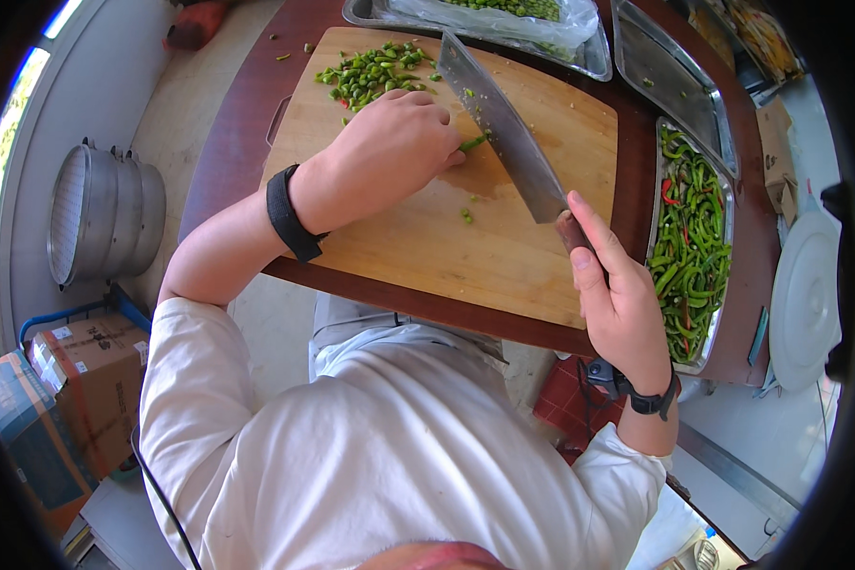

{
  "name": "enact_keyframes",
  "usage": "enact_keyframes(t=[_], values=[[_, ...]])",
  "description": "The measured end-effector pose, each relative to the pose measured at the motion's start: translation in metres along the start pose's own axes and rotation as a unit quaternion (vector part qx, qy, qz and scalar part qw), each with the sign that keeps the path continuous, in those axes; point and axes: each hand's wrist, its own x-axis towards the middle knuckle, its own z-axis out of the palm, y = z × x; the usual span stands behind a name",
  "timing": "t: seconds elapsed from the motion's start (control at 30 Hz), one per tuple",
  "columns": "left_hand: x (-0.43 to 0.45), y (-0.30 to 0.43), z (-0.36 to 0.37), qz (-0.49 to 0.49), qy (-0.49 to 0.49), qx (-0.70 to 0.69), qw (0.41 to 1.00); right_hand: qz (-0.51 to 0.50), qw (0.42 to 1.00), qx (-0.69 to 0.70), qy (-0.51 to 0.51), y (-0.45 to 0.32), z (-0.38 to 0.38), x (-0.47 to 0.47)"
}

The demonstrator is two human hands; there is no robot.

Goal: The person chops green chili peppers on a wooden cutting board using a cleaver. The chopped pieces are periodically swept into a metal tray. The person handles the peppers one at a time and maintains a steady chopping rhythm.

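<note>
My right hand [616, 306] grips the wooden handle of a cleaver [506, 132], whose broad blade slants up and left over the wooden cutting board [427, 249]. Small green bits cling to the blade. Near the middle of the board, my left hand [392, 153] holds a green chili pepper [474, 142] under its curled fingers, the pepper's end beside the blade. Beyond the left hand lies a pile of cut green pepper stem ends [381, 71] with a red bit in it. A few green pieces [467, 214] lie on the board nearer to me.
Right of the board, a metal tray [712, 356] holds many green peppers [691, 249] and a few red ones. Another metal tray [673, 82] stands behind it. At the back, a tray [602, 64] lined with a plastic bag holds chopped green pieces. The dark red table [221, 157] extends left.
</note>
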Motion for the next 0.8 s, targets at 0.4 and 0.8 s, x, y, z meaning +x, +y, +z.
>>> enact_keyframes(t=[0.4, 0.8], values=[[0.002, 0.007, -0.003, 0.032, 0.007, -0.001, 0.999, -0.037, 0.992, -0.118, -0.014, -0.006, 0.001, 0.015], [0.001, -0.006, -0.023, 0.006, -0.049, -0.064, 0.997, -0.106, 0.945, -0.253, 0.180, 0.043, 0.005, -0.033]])
